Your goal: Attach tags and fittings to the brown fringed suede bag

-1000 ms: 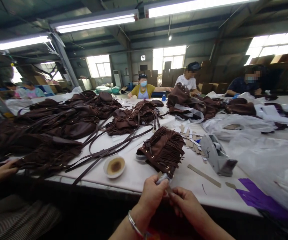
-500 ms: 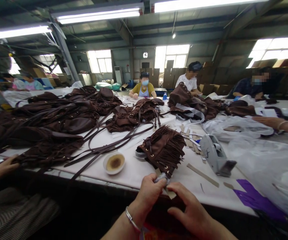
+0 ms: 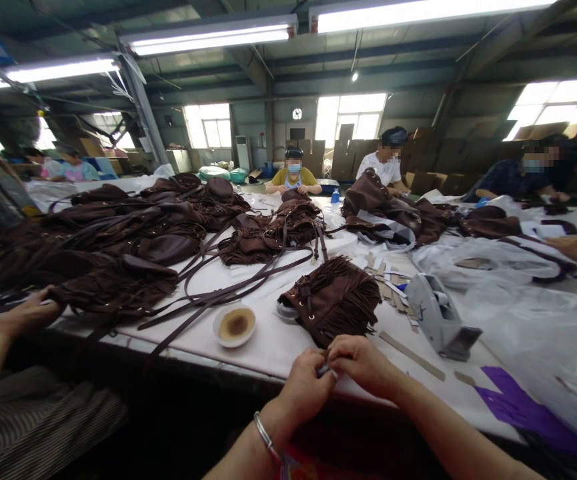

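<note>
Left hand (image 3: pixel 308 381): pinched closed on a small grey piece (image 3: pixel 323 369), mostly covered. Right hand (image 3: pixel 361 360): fingers bent in against the left; tips hidden, grip cannot be told.
Bag (image 3: pixel 335 303), brown, fringed: on the surface (image 3: pixel 271 350), 12 o'clock of the hands, near end at the fingers.
Bowl (image 3: pixel 235 327), brown contents: 10 o'clock.
Dispenser (image 3: pixel 438 317): 2 o'clock.
Hazards, judged: the grey piece might slip if the pinch loosens; straps (image 3: pixel 208 303), if dragged, could tip the bowl and stain the bag.
</note>
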### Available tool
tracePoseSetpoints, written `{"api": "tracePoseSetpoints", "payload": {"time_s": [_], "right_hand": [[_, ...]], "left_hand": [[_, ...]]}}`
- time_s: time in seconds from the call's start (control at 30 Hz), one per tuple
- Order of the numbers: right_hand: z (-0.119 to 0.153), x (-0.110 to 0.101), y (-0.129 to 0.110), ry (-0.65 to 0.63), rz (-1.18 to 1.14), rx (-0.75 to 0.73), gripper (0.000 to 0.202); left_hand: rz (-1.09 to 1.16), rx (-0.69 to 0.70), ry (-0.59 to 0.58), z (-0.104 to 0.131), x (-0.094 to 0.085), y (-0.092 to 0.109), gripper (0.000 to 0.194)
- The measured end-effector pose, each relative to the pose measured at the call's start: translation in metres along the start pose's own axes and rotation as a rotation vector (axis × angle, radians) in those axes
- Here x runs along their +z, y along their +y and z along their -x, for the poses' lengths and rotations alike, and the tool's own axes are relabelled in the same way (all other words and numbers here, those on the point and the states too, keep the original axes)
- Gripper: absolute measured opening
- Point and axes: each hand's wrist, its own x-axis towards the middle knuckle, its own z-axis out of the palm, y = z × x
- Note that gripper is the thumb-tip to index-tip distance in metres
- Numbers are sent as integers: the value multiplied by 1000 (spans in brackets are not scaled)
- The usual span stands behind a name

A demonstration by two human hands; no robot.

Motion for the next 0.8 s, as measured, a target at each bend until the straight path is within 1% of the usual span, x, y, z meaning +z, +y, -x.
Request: {"api": "tracePoseSetpoints", "payload": {"time_s": [0.13, 0.17, 0.23, 0.3, 0.37, 0.43, 0.53, 0.67, 0.73, 0.8], "right_hand": [[1, 8, 2, 119, -67, 167, 12], [2, 10, 2, 149, -82, 196, 10], [4, 13, 3, 194, -100, 217, 8], [6, 13, 3, 198, -84, 206, 7], [7, 8, 2, 152, -47, 173, 12], [7, 0, -2, 97, 19, 111, 16], [2, -13, -14, 13, 228, -25, 26], [-10, -22, -33, -202, 624, -135, 17], [-15, -22, -38, -267, 758, -179, 13], [-19, -21, -39, -293, 826, -241, 9]], "left_hand": [[23, 12, -37, 5, 1, -3, 12], [39, 14, -21, 6, 3, -4, 13], [64, 21, 48, 7, 8, -5, 15], [77, 30, 103, 7, 12, -7, 12], [77, 42, 118, 6, 15, -7, 14], [77, 56, 120, 6, 15, -7, 17], [62, 76, 124, 6, 14, -7, 20], [38, 92, 113, 8, 15, -9, 16], [30, 90, 109, 9, 15, -10, 14], [15, 83, 107, 10, 15, -11, 12]]}}
